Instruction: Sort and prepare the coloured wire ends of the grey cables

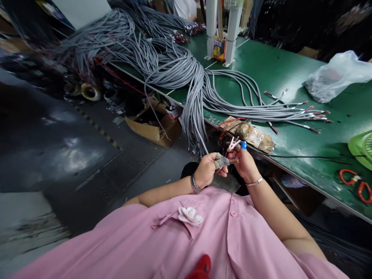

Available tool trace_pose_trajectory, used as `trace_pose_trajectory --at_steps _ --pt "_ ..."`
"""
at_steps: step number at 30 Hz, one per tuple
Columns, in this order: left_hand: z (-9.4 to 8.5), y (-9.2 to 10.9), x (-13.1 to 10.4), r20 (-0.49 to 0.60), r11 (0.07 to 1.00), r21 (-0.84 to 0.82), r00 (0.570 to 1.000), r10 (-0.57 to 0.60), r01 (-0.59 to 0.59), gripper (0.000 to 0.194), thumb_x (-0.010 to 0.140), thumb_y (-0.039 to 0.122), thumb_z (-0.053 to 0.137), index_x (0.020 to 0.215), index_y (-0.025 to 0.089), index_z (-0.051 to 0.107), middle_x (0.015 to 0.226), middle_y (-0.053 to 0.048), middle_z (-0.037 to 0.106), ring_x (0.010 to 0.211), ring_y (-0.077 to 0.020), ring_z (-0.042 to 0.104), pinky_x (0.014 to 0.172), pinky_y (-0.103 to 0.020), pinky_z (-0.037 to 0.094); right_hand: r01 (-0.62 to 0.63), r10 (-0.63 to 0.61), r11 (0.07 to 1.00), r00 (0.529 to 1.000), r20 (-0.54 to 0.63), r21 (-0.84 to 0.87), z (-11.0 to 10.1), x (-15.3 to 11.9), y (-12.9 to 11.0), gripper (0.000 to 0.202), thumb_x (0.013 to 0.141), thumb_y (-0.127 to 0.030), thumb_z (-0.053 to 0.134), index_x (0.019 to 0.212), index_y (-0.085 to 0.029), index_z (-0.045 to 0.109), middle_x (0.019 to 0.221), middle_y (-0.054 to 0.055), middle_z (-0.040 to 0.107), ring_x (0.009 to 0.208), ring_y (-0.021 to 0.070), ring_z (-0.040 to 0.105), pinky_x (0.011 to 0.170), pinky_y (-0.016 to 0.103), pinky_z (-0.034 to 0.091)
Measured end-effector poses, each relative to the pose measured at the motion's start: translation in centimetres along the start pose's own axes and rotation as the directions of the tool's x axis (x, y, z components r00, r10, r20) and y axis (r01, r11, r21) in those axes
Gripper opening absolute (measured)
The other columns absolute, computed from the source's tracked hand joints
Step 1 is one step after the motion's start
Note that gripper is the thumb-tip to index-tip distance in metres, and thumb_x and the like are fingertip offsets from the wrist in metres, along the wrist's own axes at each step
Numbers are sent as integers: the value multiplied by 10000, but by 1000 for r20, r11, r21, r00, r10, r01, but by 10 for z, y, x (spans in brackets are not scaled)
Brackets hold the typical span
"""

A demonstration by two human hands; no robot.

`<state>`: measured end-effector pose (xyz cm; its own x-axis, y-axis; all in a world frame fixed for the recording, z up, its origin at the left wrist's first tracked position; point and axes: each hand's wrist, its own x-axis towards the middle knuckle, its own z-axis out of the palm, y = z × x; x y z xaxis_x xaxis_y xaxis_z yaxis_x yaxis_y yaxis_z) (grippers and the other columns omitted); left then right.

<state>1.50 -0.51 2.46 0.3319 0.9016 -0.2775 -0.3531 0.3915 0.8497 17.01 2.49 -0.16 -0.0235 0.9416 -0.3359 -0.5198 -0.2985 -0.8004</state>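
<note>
My left hand (212, 167), with grey finger covers, is closed round the end of a grey cable (198, 112). Several thin coloured wires (233, 160) stick out of its grip towards my right hand. My right hand (245, 166), wearing a blue fingertip cover, has its fingers bent together beside those wires. A small pink clip-like piece (233, 143) shows at its fingertips; what exactly they pinch is not clear. The grey cable bundle hangs over the table edge just beyond my left hand.
Grey cables (174, 71) are heaped along the green table (276, 73), stripped ends to the right. Taped cardboard (251, 136) lies at the edge. Rightward are a plastic bag (334, 77), a green basket (362, 149) and red-handled cutters (354, 179). An open carton (154, 126) stands below.
</note>
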Motion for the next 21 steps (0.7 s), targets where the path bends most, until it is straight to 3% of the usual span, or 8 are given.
trace_pose_trajectory --at_steps 6,11,14,18,21 --pt "17 -2 14 -36 1000 -20 999 -6 5 335 685 414 765 744 131 597 575 -23 649 459 -117 590 450 -219 483 2 -7 993 999 41 120 12 14 -5 496 722 -676 672 738 -181 648 641 8 629 521 105 518 502 234 451" --pt "19 -5 19 -72 999 -35 997 -6 4 359 684 444 753 748 134 584 553 -10 636 424 -106 568 443 -215 470 -73 63 989 994 89 125 14 16 -1 556 723 -749 600 753 -195 634 578 8 608 501 152 560 482 283 470" --pt "18 -8 20 -88 1000 -23 996 -13 11 360 681 448 748 733 138 571 558 -10 639 415 -100 561 433 -206 456 -107 102 984 994 41 145 17 17 0 564 706 -757 607 725 -194 613 545 -3 592 449 141 529 440 274 441" --pt "16 -12 21 -88 1000 0 996 -22 22 353 687 447 738 732 140 571 565 -16 645 413 -99 560 418 -198 439 -42 51 978 998 -44 202 20 19 0 521 691 -709 669 726 -194 602 595 -16 615 458 100 519 465 236 446" --pt "13 -13 21 -85 999 17 996 -29 31 350 690 446 738 744 140 579 558 -15 642 419 -102 565 428 -203 450 0 4 987 1000 -21 161 22 19 1 530 702 -737 630 745 -210 587 640 -14 621 491 102 523 493 234 456"
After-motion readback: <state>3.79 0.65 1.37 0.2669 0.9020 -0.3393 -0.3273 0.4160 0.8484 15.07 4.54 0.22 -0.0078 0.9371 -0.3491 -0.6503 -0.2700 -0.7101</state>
